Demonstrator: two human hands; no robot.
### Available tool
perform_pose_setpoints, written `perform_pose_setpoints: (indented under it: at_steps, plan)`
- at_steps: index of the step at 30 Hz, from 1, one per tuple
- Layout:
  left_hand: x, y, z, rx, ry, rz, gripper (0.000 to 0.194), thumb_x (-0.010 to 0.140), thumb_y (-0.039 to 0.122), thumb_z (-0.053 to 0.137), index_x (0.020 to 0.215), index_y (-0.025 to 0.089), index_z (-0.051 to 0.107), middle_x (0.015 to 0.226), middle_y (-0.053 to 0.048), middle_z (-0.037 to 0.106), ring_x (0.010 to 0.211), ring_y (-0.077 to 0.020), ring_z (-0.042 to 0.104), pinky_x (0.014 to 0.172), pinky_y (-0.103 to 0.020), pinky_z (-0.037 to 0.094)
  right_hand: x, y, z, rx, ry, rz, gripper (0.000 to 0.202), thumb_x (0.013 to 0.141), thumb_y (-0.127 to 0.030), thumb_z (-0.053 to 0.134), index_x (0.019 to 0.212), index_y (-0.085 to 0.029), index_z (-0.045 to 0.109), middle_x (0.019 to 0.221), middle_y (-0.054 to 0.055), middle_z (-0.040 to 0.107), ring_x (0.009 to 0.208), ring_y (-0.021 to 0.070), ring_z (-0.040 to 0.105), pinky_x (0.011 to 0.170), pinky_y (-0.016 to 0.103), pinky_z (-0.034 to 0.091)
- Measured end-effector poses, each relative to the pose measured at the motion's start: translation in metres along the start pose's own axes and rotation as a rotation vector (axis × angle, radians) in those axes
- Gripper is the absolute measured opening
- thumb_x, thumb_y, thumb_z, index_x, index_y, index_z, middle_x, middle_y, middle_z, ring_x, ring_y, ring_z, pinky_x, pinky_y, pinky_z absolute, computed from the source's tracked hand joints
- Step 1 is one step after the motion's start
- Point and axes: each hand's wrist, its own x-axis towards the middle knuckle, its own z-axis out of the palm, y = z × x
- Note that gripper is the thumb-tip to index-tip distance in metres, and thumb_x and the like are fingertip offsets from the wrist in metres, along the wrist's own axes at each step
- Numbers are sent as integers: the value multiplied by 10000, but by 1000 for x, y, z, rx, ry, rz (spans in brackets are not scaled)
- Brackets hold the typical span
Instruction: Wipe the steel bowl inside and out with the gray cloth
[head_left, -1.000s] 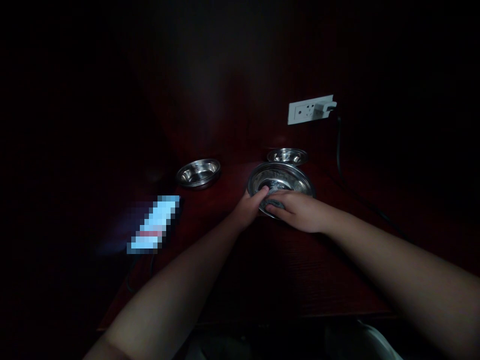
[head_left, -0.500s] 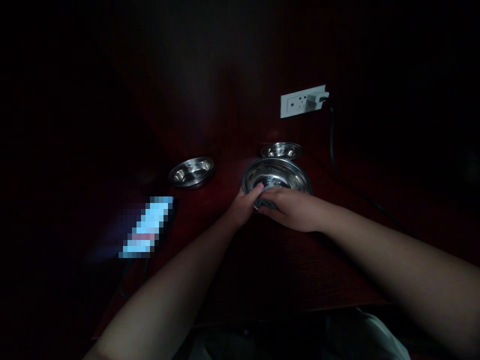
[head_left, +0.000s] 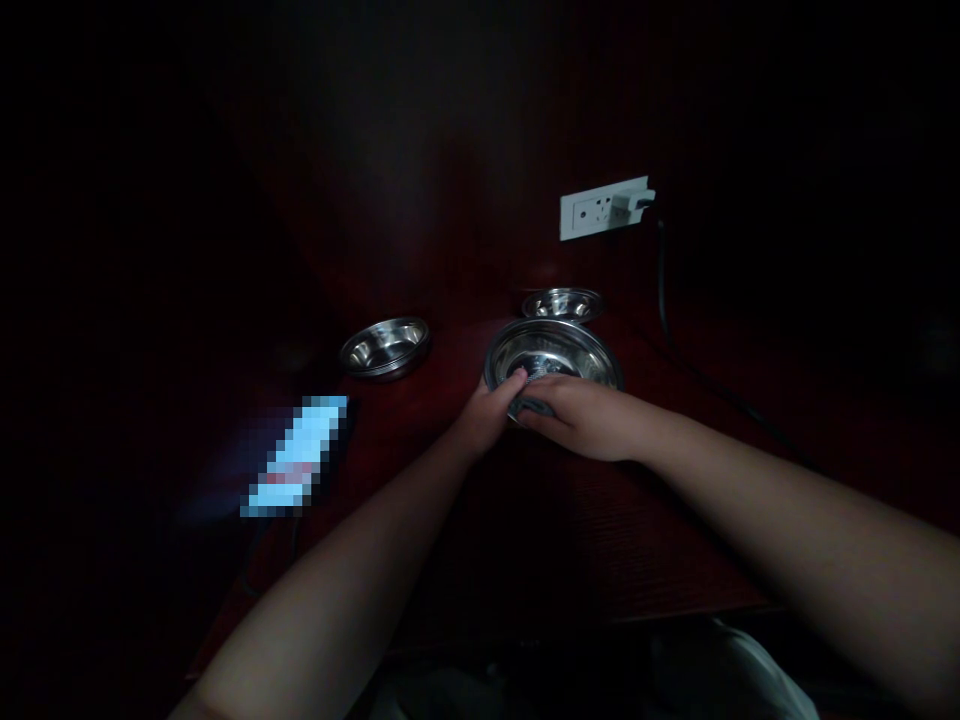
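Observation:
A shiny metal bowl (head_left: pixel 570 350) is tilted toward me over the dark red table. My left hand (head_left: pixel 489 408) grips its near left rim, with the thumb over the inside. In my right hand (head_left: pixel 581 412) is a dark grey cloth (head_left: pixel 534 406), pressed against the near rim of the bowl; the fingertips reach inside it. Just behind that bowl sits a smaller metal bowl (head_left: pixel 562 303). Farther left, more metal bowls, apparently stacked, show as one shallow bowl (head_left: pixel 386 345).
A lit phone (head_left: pixel 300 455), its screen pixelated, lies at the left with a thin cable near it. On the back wall is a white socket plate (head_left: pixel 589 212) with a plug, whose black cable (head_left: pixel 662 290) runs down to the right. The table's front edge (head_left: pixel 637 618) is near me.
Both hands keep their grip on the bowl and cloth, with almost no movement. The whole view has shifted very slightly.

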Motion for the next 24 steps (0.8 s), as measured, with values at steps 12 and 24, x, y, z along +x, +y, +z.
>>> perform_pose_setpoints:
  at_steps: [12,24]
  plan:
    - [0,-1,3,-32,2,17,474,686,390,713,1080,140,628,924,-87,695,967,-249,620,909,-391,441,0,7,2,17,26,0,291,934,-314,413,1045,-163,636,1089,101,660,1024,211,585,946,375,424]
    - [0,0,2,-14,-6,22,444,696,393,701,1048,132,633,929,-92,692,971,-245,619,912,-393,442,1,7,2,32,31,-17,290,930,-313,416,1049,-168,637,1089,98,664,1022,212,587,938,379,431]
